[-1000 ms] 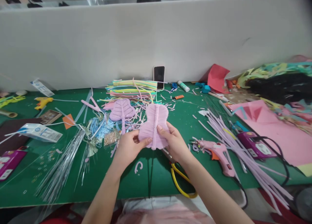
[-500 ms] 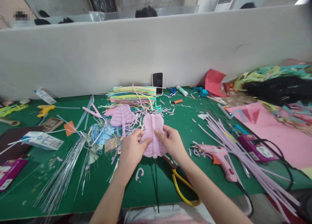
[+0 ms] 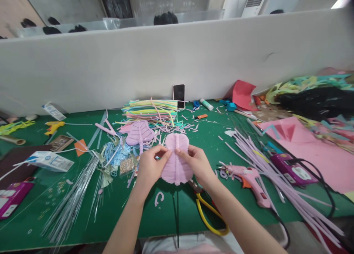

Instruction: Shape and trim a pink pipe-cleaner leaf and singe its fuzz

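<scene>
A lilac leaf shape (image 3: 177, 169), built from fuzzy pipe-cleaner strips with a raised midrib, is held up between both my hands. My left hand (image 3: 153, 165) pinches its left edge with thumb and fingers. On the opposite edge, my right hand (image 3: 197, 163) grips it, the thumb lying on the front beside the midrib. A thin dark stem (image 3: 177, 217) runs down from below the leaf toward the table's front edge. Beyond my left hand lies a second lilac leaf (image 3: 140, 132). Yellow-handled scissors (image 3: 210, 213) rest partly under my right forearm.
At right lie a pink glue gun (image 3: 249, 176), lilac pipe cleaners (image 3: 265, 165) and a purple box (image 3: 293, 169). Bundled coloured pipe cleaners (image 3: 151, 110) and a phone (image 3: 179, 96) are at the back. Silver wires (image 3: 73, 198) and a yellow glue gun (image 3: 54, 128) lie left.
The leaf has turned a little and sits slightly lower and to the right, both hands moving with it. The whole view has shifted slightly.
</scene>
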A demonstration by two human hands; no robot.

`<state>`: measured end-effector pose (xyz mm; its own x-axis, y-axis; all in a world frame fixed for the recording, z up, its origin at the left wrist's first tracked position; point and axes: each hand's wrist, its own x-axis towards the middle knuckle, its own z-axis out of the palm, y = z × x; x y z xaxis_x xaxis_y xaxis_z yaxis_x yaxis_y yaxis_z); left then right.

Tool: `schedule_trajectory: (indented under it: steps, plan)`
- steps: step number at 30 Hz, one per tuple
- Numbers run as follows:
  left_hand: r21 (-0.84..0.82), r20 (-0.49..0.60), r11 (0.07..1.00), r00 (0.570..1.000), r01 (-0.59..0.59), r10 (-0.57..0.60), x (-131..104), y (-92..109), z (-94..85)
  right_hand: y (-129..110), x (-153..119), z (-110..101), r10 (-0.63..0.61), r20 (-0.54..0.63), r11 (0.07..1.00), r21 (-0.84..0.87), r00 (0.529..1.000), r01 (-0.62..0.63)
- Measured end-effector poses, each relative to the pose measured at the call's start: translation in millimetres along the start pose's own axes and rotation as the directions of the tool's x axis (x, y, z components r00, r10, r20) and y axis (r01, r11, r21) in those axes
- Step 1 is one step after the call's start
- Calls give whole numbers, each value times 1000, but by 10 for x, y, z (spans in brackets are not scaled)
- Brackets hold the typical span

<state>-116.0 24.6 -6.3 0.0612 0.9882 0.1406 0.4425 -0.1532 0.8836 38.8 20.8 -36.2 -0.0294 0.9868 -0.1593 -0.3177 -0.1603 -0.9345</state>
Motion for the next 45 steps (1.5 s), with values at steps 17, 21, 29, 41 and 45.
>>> schedule_trajectory:
  steps: [17, 21, 29, 41, 45]
  plan:
    - [-281, -13, 958, 998, 54, -60, 79, -105, 10, 93, -83, -43, 55, 23, 997, 56, 998, -57]
    - [-289, -9, 955, 998, 58, -63, 55, -111, 35, 104, -104, -54, 59, 6, 996, 68, 998, -59]
    - [-328, 36, 940, 996, 93, -85, -26, -129, 164, 78, -101, -96, 40, -24, 995, 98, 999, -37]
    - [-401, 23, 908, 992, 123, -124, -70, -169, 205, 92, -123, -74, 27, -37, 991, 134, 999, -22]
    - [-413, -7, 903, 991, 121, -136, -92, -148, 210, 82, -131, -63, 27, -24, 990, 136, 999, -24]
